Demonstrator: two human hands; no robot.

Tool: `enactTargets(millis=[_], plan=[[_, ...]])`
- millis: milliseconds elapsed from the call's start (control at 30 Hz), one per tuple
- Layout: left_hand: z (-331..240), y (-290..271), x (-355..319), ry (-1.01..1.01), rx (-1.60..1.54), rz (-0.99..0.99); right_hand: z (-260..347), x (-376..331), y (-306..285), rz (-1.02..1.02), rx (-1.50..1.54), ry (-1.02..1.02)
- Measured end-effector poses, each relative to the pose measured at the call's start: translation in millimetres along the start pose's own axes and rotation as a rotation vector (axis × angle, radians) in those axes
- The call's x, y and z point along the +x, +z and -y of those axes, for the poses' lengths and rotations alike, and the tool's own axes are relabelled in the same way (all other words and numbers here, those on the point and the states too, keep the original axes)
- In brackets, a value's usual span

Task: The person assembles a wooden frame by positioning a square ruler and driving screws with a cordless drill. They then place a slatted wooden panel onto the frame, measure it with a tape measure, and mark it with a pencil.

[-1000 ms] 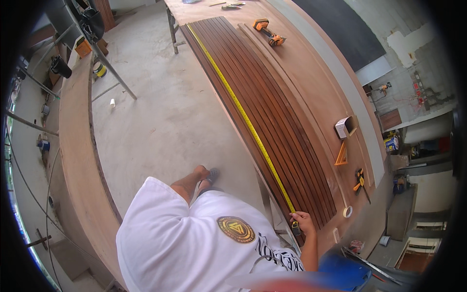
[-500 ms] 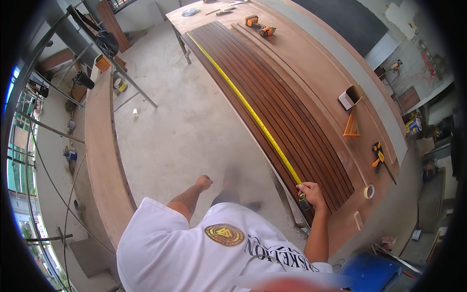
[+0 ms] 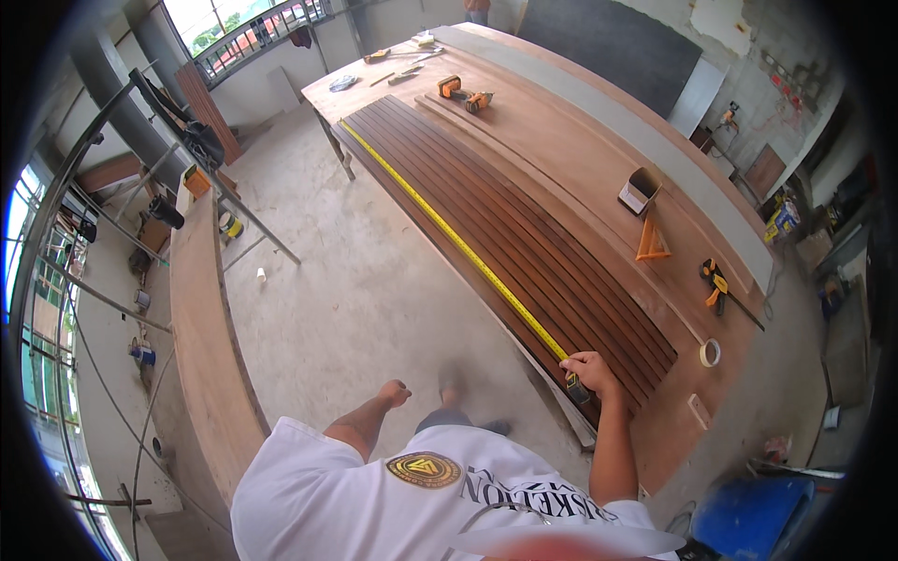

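Concrete floor flanks dark slats (image 3: 524,234); right hand (image 3: 587,370) grips yellow tape measure (image 3: 458,245), left hand (image 3: 393,393) loosely open.

A yellow tape measure (image 3: 458,245) lies along dark brown striped wooden slats (image 3: 524,234) on a reddish-brown table (image 3: 580,159). Far right, an orange triangular square (image 3: 651,241); near right, a blue bin (image 3: 748,519).

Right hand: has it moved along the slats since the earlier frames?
No. The right hand stays at the near end of the dark slats, holding the yellow tape measure; only the camera shifted.
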State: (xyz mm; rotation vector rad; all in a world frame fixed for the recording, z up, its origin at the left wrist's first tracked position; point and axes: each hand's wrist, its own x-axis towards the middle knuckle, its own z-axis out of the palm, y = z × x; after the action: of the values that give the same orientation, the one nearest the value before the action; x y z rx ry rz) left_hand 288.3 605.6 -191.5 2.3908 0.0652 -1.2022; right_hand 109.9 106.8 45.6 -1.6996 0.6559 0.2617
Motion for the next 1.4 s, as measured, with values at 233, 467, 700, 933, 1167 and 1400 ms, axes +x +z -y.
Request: enactTargets(millis=[233, 467, 700, 933, 1167, 1400], plan=[[-86, -8, -36, 0.365, 0.051, -0.19, -6, -11, -10, 0.06, 0.152, -0.023], [-252, -2, -132, 1.174, 0.089, -0.518, -15, -5, -11, 0.051, 0.163, -0.022], [-339, 28, -128, 1.236, 0.144, -0.551, -27, -7, -6, 0.001, 0.11, -0.095], [-342, 30, -119, 1.004, 0.297, -0.489, -27, -13, -1, -0.086, 0.007, -0.082], [-349, 28, -114, 0.931, 0.379, -0.483, -54, -65, -44, -0.153, -0.239, 0.074], [-347, 27, -104, 1.033, 0.507, -0.475, -149, -157, -129, 0.027, 0.181, 0.09]])
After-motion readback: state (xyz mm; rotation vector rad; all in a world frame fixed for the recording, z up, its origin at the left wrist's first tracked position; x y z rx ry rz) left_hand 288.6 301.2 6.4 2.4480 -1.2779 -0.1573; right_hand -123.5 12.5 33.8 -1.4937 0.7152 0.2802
